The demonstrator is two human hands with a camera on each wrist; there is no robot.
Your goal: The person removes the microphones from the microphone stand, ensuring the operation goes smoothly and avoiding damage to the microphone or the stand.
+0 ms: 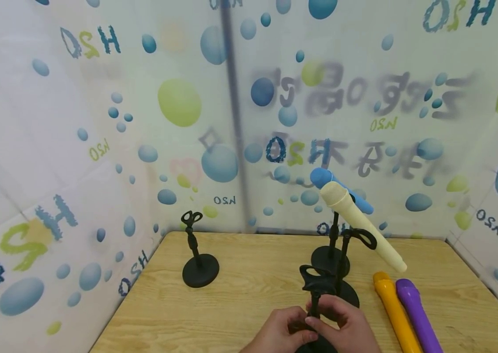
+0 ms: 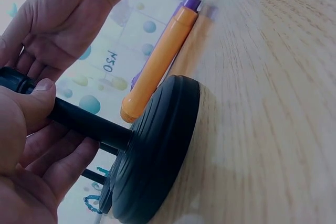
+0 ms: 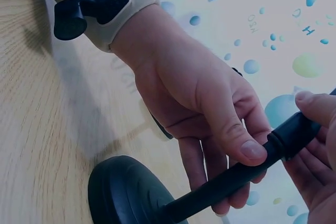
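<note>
Both hands grip one black desktop microphone stand (image 1: 315, 283) at the front of the table, its loop-shaped clip on top holding nothing. My left hand (image 1: 282, 329) pinches the collar on the pole, thumb on the near side, as the right wrist view shows. Just below that collar, my right hand (image 3: 194, 93) has its thumb and fingers around the thin pole (image 3: 218, 188). The round base (image 2: 157, 150) stands on the wooden table in the left wrist view. Close behind, a cream microphone (image 1: 365, 225) sits slanted at another stand's clip (image 1: 365, 238).
A blue microphone (image 1: 341, 189) tops a stand (image 1: 334, 233) farther back. At the right, orange (image 1: 396, 311) and purple (image 1: 418, 314) microphones lie side by side. Another stand (image 1: 200, 270), clip unfilled, stands back left. Printed curtains (image 1: 178, 103) enclose the wooden table (image 1: 178, 314).
</note>
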